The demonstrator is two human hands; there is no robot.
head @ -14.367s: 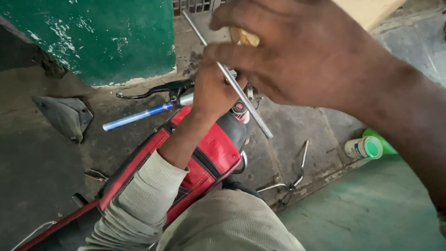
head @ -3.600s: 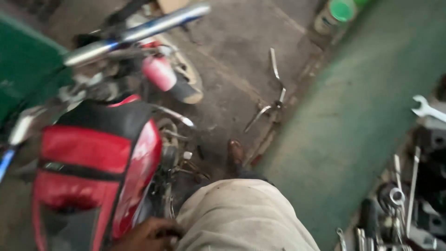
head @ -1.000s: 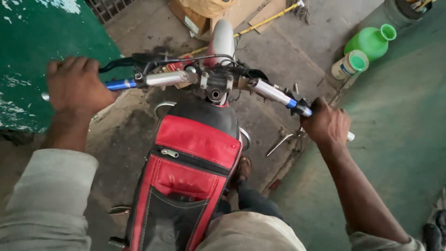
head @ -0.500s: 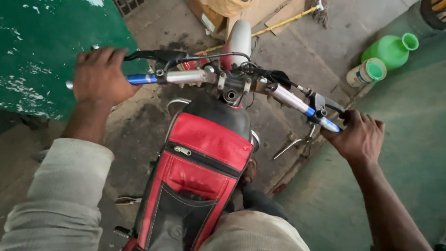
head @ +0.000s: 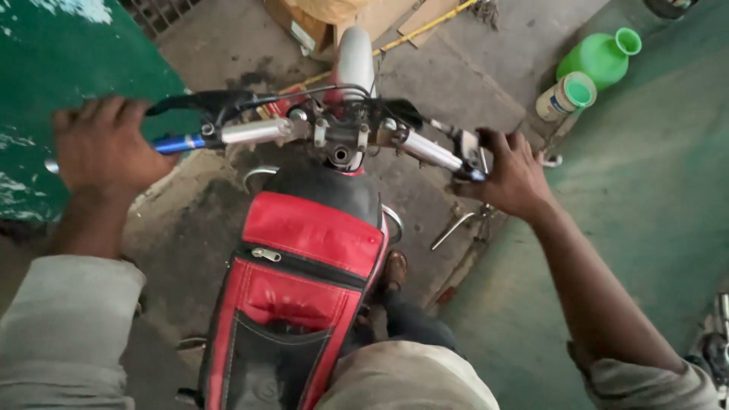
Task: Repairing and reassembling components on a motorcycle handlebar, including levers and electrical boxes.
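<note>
I look down on a motorcycle with a red and black tank cover (head: 304,266) and a bare metal handlebar (head: 334,135). My left hand (head: 106,144) is closed around the left end of the bar, beside its blue section (head: 178,143). My right hand (head: 512,175) grips the right end of the bar, by the lever mount. A white front mudguard (head: 355,57) points away from me. My knee (head: 402,380) shows at the bottom edge.
A green painted wall (head: 53,53) stands close on the left. A green jug (head: 600,55) and a white jar with a green lid (head: 566,95) sit at the upper right. A loose metal lever (head: 456,228) lies on the concrete. Cardboard and wood lie ahead.
The handlebar has swung back toward straight. My right hand has moved up and inward with the bar's right end. My left hand stays on the left grip.
</note>
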